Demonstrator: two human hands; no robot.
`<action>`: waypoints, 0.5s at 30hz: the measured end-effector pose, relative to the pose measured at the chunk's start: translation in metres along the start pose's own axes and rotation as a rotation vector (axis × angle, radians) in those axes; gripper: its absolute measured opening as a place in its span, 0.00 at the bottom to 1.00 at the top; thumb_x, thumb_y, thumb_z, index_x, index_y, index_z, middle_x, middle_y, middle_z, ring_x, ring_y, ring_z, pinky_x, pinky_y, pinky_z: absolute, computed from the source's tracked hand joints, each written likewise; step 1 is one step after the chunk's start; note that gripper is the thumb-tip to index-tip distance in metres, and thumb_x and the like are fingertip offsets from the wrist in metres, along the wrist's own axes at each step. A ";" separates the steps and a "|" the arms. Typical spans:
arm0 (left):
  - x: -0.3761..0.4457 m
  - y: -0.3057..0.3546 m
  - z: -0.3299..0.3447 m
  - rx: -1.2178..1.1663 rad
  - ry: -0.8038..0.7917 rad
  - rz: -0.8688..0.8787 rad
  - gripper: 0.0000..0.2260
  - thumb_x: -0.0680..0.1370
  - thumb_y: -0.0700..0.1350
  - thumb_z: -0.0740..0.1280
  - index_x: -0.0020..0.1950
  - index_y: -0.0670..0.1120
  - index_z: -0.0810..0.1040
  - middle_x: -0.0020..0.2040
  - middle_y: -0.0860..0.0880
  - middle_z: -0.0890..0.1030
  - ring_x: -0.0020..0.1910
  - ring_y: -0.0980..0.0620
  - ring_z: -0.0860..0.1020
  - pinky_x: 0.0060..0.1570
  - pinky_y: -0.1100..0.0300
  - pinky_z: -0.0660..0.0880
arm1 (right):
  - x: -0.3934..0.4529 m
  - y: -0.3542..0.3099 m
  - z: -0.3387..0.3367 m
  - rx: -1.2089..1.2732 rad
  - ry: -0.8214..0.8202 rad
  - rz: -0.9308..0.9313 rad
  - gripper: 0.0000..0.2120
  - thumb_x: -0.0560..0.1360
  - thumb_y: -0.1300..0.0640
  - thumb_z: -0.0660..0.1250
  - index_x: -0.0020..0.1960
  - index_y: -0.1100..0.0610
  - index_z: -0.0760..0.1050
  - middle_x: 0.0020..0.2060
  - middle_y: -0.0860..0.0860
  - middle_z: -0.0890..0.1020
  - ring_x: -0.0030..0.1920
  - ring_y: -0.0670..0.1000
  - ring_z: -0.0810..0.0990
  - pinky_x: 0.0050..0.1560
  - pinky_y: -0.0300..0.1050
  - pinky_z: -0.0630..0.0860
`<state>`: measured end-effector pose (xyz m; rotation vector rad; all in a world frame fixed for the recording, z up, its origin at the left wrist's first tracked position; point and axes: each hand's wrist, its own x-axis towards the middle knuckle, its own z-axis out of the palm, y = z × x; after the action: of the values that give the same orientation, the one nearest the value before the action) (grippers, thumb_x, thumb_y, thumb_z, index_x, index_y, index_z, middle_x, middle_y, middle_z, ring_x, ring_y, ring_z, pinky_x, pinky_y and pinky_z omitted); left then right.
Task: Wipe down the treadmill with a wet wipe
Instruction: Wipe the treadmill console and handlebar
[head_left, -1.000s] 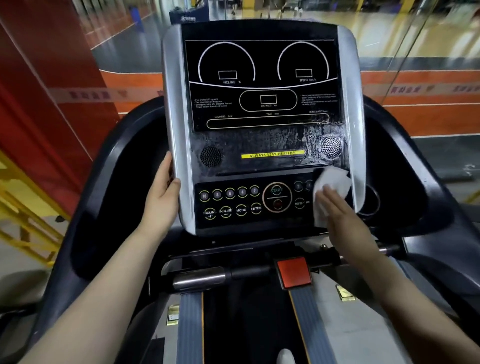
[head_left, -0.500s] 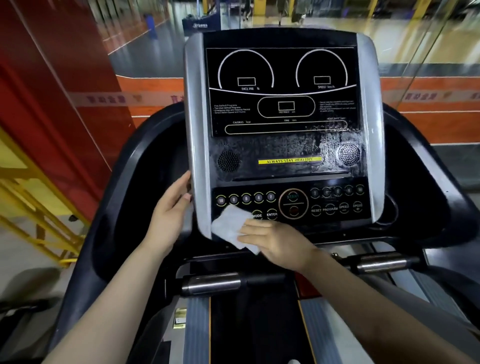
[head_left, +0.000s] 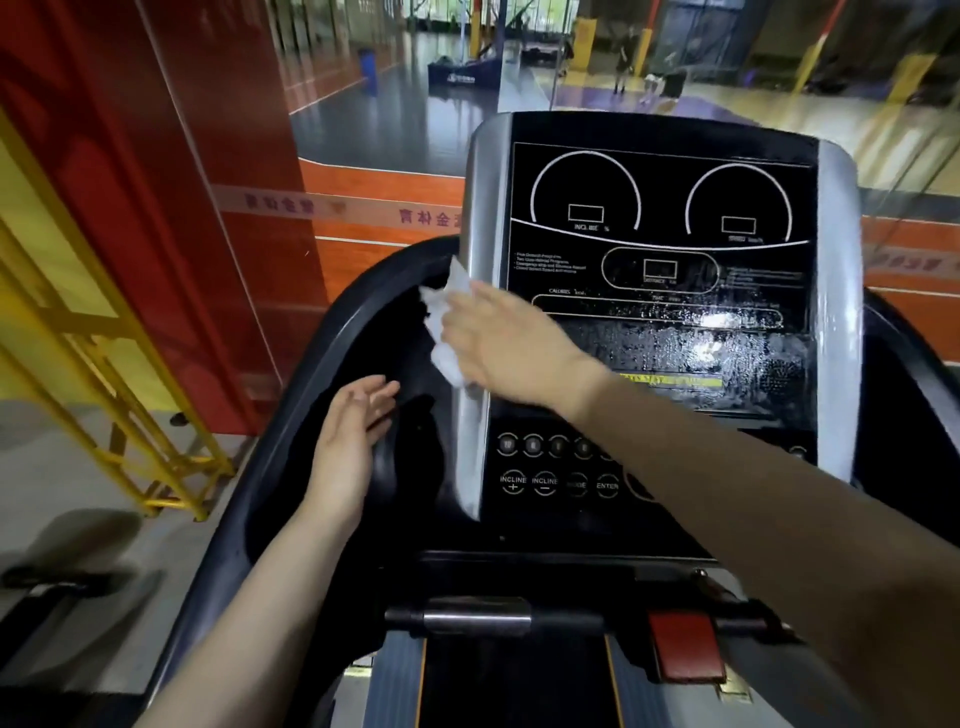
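Head view of a person wiping the console of a treadmill (head_left: 660, 332). The right hand (head_left: 498, 343) reaches across the body, its fingers laid nearly straight over a crumpled white wet wipe (head_left: 441, 322) and pressing it against the silver left trim strip (head_left: 475, 291) of the console; the grip is therefore a flat press rather than a pinch, with the wipe bunched beneath and beyond the fingertips. The strip's long axis runs up and down the console edge, passing directly under the grip, with bare strip continuing both above it towards the rounded top corner and below it towards the button panel (head_left: 556, 467). The coming stroke, judged from this layout, follows that axis. To the right of the grip the black display face (head_left: 660, 208) shows wet streaks across its lower band, so that area appears already treated. The left hand (head_left: 348, 441) hangs open and empty, lower than the grip and to its left, just off the dark inner side of the left arm rail (head_left: 311, 374); whether it touches the rail cannot be told. The right hand is plainly the nearer to the strip.
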<state>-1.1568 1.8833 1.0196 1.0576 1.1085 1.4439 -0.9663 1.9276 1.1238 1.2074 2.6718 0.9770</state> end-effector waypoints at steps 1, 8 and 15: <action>0.000 0.000 0.001 0.007 -0.008 -0.006 0.15 0.86 0.47 0.51 0.63 0.46 0.75 0.59 0.49 0.82 0.61 0.54 0.78 0.64 0.56 0.73 | 0.015 0.011 -0.009 0.008 0.039 0.094 0.18 0.71 0.55 0.57 0.51 0.61 0.82 0.54 0.56 0.83 0.64 0.55 0.77 0.69 0.55 0.69; -0.002 0.004 -0.005 0.008 -0.071 0.026 0.14 0.86 0.46 0.51 0.62 0.47 0.75 0.61 0.49 0.81 0.61 0.54 0.78 0.59 0.62 0.73 | -0.023 -0.056 0.010 0.048 -0.236 -0.238 0.20 0.72 0.51 0.52 0.35 0.55 0.81 0.32 0.53 0.80 0.43 0.57 0.75 0.57 0.54 0.69; 0.009 0.011 -0.004 0.079 -0.173 0.076 0.14 0.80 0.55 0.55 0.59 0.53 0.77 0.60 0.52 0.81 0.61 0.57 0.78 0.63 0.59 0.72 | 0.036 0.036 0.005 -0.032 -0.018 -0.152 0.20 0.77 0.51 0.52 0.38 0.56 0.80 0.39 0.54 0.81 0.43 0.58 0.77 0.63 0.55 0.68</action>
<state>-1.1637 1.8907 1.0301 1.2678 1.0177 1.3485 -0.9659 1.9730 1.1478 0.9855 2.6765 0.9773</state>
